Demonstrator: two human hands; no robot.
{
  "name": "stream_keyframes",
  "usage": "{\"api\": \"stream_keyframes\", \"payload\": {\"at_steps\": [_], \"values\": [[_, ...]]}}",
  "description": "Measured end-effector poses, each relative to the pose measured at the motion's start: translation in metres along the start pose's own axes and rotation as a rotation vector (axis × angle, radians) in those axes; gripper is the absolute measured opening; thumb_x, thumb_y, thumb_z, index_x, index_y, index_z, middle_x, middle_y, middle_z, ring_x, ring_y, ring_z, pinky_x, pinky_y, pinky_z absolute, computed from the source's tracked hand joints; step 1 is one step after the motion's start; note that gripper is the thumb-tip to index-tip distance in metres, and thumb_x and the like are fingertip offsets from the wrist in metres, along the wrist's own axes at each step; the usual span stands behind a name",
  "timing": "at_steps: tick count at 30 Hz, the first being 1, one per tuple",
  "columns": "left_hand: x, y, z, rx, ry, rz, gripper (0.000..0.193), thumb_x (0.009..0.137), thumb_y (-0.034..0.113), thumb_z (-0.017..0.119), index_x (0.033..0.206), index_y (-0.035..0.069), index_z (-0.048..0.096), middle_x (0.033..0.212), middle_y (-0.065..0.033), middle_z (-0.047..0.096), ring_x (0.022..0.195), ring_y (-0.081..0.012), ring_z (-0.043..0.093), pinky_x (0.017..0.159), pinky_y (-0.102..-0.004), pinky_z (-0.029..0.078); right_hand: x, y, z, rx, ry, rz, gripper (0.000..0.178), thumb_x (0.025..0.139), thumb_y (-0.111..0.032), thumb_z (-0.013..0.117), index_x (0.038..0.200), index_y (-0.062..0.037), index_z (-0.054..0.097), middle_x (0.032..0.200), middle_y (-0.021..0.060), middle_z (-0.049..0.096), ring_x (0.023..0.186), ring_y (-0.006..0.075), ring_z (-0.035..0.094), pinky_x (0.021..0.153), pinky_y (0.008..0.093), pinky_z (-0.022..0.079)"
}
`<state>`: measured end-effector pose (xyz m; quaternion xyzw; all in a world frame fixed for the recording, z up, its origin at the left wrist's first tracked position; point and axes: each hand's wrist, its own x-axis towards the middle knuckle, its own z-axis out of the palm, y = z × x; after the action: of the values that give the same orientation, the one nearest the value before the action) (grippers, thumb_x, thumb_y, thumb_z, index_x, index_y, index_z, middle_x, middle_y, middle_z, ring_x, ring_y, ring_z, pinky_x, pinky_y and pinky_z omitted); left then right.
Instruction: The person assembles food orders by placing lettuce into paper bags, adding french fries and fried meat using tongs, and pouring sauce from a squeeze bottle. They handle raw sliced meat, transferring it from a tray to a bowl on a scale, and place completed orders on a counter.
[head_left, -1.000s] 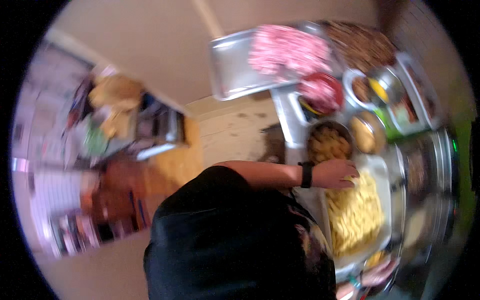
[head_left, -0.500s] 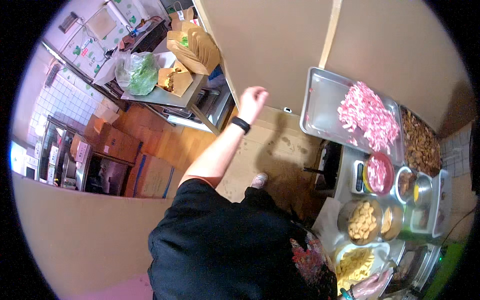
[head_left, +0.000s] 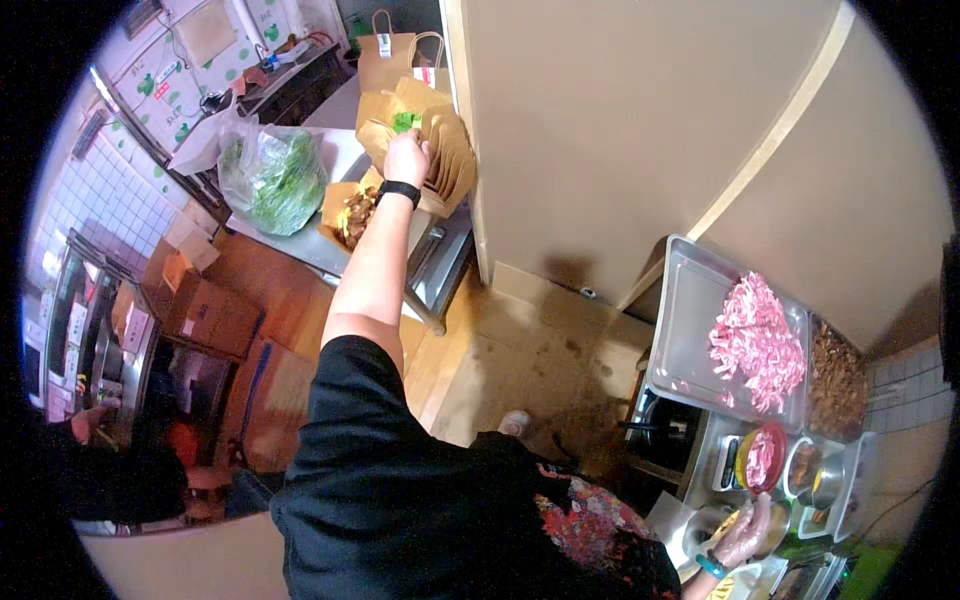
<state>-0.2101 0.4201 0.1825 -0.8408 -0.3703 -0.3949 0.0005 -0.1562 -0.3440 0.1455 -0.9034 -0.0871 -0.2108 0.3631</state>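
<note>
My left hand (head_left: 407, 160), bare with a black wristband, reaches to the nested kraft paper boxes (head_left: 455, 160). Its fingers look closed at the near edge of the top box, just below some green lettuce (head_left: 406, 122); what they pinch is hidden. Beside my wrist stands another kraft box (head_left: 352, 215) filled with brown and yellow food. At the lower right, my right hand (head_left: 745, 533) wears a clear plastic glove and a teal band. Its fingers are stretched out over the metal bowls, close below a red bowl (head_left: 766, 455) of sliced pink meat, and it holds nothing I can see.
A bag of leafy greens (head_left: 275, 185) lies on the left table, with paper carrier bags (head_left: 385, 65) behind. Right of me, a metal tray (head_left: 685, 330) bears raw sliced meat (head_left: 757, 345) beside a tray of brown chopped food (head_left: 836, 385). Another person's arm (head_left: 100, 415) shows at far left.
My left hand has gone from mid-air to the kraft boxes. My right hand has moved from the tub of yellow pieces up over the metal bowls. Another person has come into view at left.
</note>
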Motion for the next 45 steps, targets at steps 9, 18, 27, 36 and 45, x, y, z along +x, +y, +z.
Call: {"api": "stream_keyframes", "payload": {"at_steps": [9, 18, 27, 36, 45], "values": [[0.027, -0.011, 0.006, 0.200, -0.125, -0.037, 0.017, 0.076, 0.015, 0.043, 0.077, 0.006, 0.058, 0.072, -0.0161, 0.060, 0.071, -0.0314, 0.060, 0.061, -0.0423, 0.047, -0.004, -0.036, 0.036, 0.087, -0.051, -0.008, 0.031, 0.083, -0.010, 0.045, 0.107, 0.0063, 0.051, 0.097, 0.0128, 0.055, 0.090, 0.0194, 0.052, 0.079, 0.0279, 0.042], [0.096, -0.076, -0.023, -0.236, 0.448, -0.104, 0.023, 0.077, 0.022, 0.052, 0.095, 0.009, 0.060, 0.091, -0.0149, 0.060, 0.082, -0.0305, 0.058, 0.072, -0.0387, 0.046, -0.035, -0.025, 0.027, 0.369, 0.090, 0.185, 0.030, 0.079, -0.011, 0.047, 0.103, 0.0060, 0.054, 0.106, 0.0154, 0.055, 0.099, 0.0249, 0.052, 0.088, 0.0335, 0.038], [-0.053, 0.215, -0.150, -0.635, 0.365, 0.406, 0.016, 0.080, 0.011, 0.058, 0.087, -0.003, 0.055, 0.066, -0.0065, 0.054, 0.057, -0.0131, 0.046, 0.053, -0.0238, 0.040, -0.026, -0.064, 0.003, 0.422, 0.011, 0.179, 0.025, 0.080, -0.010, 0.051, 0.102, 0.0008, 0.054, 0.100, 0.0127, 0.056, 0.096, 0.0209, 0.053, 0.080, 0.0300, 0.044], [-0.330, 0.426, -0.189, -1.238, -0.585, 1.330, 0.011, 0.067, 0.004, 0.057, 0.078, 0.006, 0.057, 0.070, -0.0074, 0.057, 0.060, -0.0230, 0.055, 0.053, -0.0329, 0.046, -0.061, -0.030, -0.074, 1.387, -0.189, 0.535, 0.059, 0.086, -0.032, 0.047, 0.132, -0.0079, 0.021, 0.124, 0.0098, 0.034, 0.098, 0.0181, 0.048, 0.071, 0.0328, 0.050], [-0.436, 0.518, -0.215, -1.255, -0.798, 1.723, 0.028, 0.066, 0.013, 0.062, 0.091, 0.004, 0.055, 0.090, -0.0077, 0.054, 0.076, -0.0226, 0.052, 0.060, -0.0305, 0.044, -0.129, 0.068, -0.158, 1.447, 0.087, 0.774, 0.055, 0.078, -0.017, 0.053, 0.127, -0.0085, 0.030, 0.105, 0.0063, 0.051, 0.090, 0.0149, 0.053, 0.066, 0.0297, 0.049]]}}
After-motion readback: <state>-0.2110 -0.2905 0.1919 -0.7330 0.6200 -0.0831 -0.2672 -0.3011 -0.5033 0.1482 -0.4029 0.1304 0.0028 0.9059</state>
